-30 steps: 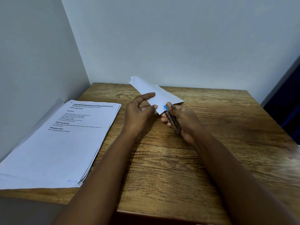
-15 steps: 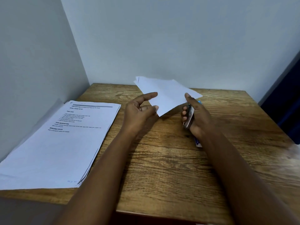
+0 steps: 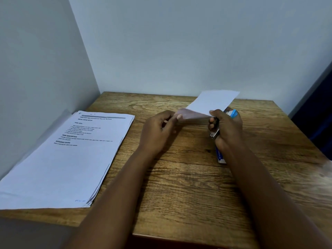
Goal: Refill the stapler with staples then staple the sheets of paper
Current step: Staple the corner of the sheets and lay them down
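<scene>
The stapler (image 3: 216, 130) is gripped in the right hand (image 3: 227, 130) above the wooden table (image 3: 179, 177). A small white sheet (image 3: 210, 103) is pinched between both hands, its near corner by the left hand (image 3: 158, 132). A printed paper stack (image 3: 68, 159) lies well apart at the left.

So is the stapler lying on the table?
No, the right hand grips the stapler above the table, next to the small paper.
</scene>
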`<state>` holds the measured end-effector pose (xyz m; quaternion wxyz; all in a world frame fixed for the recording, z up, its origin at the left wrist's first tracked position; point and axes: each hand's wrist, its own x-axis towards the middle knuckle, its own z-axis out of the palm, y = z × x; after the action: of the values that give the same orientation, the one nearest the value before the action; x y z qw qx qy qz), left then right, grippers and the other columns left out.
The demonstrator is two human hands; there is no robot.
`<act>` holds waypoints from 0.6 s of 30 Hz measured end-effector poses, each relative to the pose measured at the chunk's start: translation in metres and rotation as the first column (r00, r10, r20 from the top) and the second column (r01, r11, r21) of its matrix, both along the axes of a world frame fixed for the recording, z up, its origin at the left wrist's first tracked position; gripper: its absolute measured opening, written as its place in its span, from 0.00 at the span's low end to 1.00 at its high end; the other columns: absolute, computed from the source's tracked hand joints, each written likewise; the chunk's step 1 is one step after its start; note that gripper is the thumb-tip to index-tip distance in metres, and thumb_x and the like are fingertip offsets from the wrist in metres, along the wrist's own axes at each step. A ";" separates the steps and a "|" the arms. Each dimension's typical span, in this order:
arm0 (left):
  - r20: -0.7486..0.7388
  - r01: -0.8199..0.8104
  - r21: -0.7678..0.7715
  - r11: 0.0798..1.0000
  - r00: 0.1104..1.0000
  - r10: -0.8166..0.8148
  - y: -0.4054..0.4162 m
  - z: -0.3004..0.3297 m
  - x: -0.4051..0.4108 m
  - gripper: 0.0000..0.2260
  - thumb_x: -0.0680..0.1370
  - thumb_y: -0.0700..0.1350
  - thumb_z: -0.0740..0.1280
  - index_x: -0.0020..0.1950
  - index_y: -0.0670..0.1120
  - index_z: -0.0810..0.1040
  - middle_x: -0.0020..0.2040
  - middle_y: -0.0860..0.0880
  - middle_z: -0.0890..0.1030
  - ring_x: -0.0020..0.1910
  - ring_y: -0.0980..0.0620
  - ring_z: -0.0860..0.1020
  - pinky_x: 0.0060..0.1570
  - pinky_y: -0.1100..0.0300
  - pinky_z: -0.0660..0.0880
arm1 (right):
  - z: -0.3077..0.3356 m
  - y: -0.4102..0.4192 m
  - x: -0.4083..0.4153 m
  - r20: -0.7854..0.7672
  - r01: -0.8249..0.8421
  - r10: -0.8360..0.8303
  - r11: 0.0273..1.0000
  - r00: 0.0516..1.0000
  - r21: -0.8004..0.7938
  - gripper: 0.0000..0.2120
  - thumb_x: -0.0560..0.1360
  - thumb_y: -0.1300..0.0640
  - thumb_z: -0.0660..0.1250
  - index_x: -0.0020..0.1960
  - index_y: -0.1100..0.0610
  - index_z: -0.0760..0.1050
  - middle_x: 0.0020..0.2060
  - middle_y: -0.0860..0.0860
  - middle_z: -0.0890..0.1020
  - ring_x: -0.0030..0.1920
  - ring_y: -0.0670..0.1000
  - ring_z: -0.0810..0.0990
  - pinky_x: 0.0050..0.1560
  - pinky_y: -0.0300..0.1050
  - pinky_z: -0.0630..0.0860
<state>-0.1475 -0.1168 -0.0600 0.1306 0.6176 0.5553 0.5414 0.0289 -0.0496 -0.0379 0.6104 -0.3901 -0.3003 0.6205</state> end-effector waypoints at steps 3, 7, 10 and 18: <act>0.121 -0.008 -0.057 0.998 0.993 0.014 0.002 -0.002 0.000 0.13 0.81 0.51 0.66 0.41 0.46 0.82 0.36 0.50 0.85 0.33 0.54 0.83 0.42 0.48 0.81 | 0.001 -0.001 0.000 -0.027 -0.025 0.025 1.000 0.999 0.008 0.13 0.74 0.65 0.71 0.53 0.57 0.69 0.29 0.51 0.74 0.26 0.45 0.74 0.23 0.37 0.68; 0.225 -0.002 -0.116 0.993 0.974 0.028 0.004 -0.003 -0.002 0.15 0.81 0.51 0.66 0.39 0.44 0.79 0.37 0.48 0.85 0.32 0.49 0.85 0.43 0.42 0.81 | 0.002 -0.002 0.000 -0.032 -0.063 0.063 0.998 0.998 0.008 0.10 0.76 0.60 0.70 0.54 0.58 0.71 0.28 0.50 0.71 0.25 0.45 0.74 0.23 0.37 0.69; 0.256 0.009 -0.130 0.991 0.966 0.024 0.005 -0.004 -0.004 0.15 0.81 0.52 0.66 0.38 0.46 0.78 0.37 0.48 0.85 0.32 0.47 0.85 0.45 0.40 0.81 | 0.003 -0.003 0.000 -0.026 -0.074 0.074 0.997 0.997 -0.001 0.10 0.76 0.59 0.70 0.55 0.59 0.71 0.29 0.50 0.72 0.25 0.45 0.75 0.23 0.36 0.69; 0.573 0.042 -0.176 0.983 0.817 0.068 0.006 0.004 -0.002 0.23 0.79 0.63 0.62 0.48 0.43 0.83 0.43 0.46 0.87 0.37 0.44 0.86 0.40 0.49 0.82 | 0.001 -0.004 -0.003 0.055 -0.260 0.265 0.962 0.963 -0.084 0.24 0.75 0.39 0.66 0.58 0.56 0.68 0.32 0.50 0.74 0.29 0.47 0.74 0.28 0.40 0.70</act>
<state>-0.1498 -0.1109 -0.0559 0.3444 0.4066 0.5405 0.6511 0.0262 -0.0533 -0.0366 0.4974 -0.3899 -0.3455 0.6937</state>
